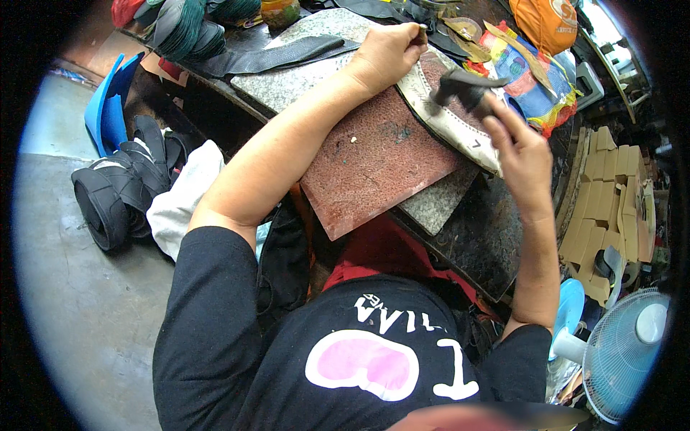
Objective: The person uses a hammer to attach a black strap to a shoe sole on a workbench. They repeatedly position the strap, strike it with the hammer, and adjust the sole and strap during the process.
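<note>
My right hand [523, 154] is closed round the handle of a hammer [471, 87], whose dark head is slightly blurred. The hammer head hangs over a curved off-white strip [449, 122] with a row of small dark marks along its edge. That strip lies on a reddish stone slab [381, 161], its near end close under my right wrist. At the strip's far end my left hand [388, 57] is closed, thumb and fingertips pressed together. Whatever those fingers pinch is too small to make out.
A speckled grey slab [435, 205] lies under the red one. A black strip of material [295, 54] stretches across the far left. Behind the hammer lie a colourful mesh bag [528, 72] and an orange bag [546, 25]. Cardboard boxes [600, 201] and a fan [629, 352] stand right.
</note>
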Demonstrator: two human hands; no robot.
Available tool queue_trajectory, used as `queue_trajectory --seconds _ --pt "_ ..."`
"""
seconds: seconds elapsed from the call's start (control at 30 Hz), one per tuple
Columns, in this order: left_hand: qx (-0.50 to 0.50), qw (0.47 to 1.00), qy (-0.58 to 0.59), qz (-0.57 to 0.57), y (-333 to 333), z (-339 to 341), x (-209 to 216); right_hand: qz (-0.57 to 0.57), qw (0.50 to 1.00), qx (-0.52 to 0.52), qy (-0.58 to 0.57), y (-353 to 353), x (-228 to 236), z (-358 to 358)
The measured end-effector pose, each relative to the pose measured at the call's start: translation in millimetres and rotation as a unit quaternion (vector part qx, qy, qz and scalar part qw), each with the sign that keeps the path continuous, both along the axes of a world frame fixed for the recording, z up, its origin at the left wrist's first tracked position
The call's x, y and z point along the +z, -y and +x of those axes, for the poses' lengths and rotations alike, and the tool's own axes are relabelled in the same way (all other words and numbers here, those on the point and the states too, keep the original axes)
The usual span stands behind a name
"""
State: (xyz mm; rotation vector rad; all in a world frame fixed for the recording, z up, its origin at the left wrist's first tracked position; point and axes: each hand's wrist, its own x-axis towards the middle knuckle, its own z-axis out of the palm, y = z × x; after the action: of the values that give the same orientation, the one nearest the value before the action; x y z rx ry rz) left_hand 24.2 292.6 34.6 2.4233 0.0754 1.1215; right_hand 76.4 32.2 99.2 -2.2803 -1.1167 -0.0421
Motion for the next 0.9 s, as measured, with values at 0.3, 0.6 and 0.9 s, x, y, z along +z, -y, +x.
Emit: queue_trajectory --seconds 0.3,0.6,0.9 --pt "-0.004 0.998 0.015 0.063 13.1 1.0 1.5 0.137 0.987 0.023 0.081 -38.0 34.9 18.5" --pt "0.012 0.998 -0.012 -0.064 -1.6 5.3 -12.0 -0.037 0.99 0.027 0.132 6.0 -17.6 -1.4" --pt "-0.097 0.893 -0.026 -0.438 -17.5 13.4 -24.4 -0.027 0.996 0.004 0.088 3.8 -25.3 -10.8"
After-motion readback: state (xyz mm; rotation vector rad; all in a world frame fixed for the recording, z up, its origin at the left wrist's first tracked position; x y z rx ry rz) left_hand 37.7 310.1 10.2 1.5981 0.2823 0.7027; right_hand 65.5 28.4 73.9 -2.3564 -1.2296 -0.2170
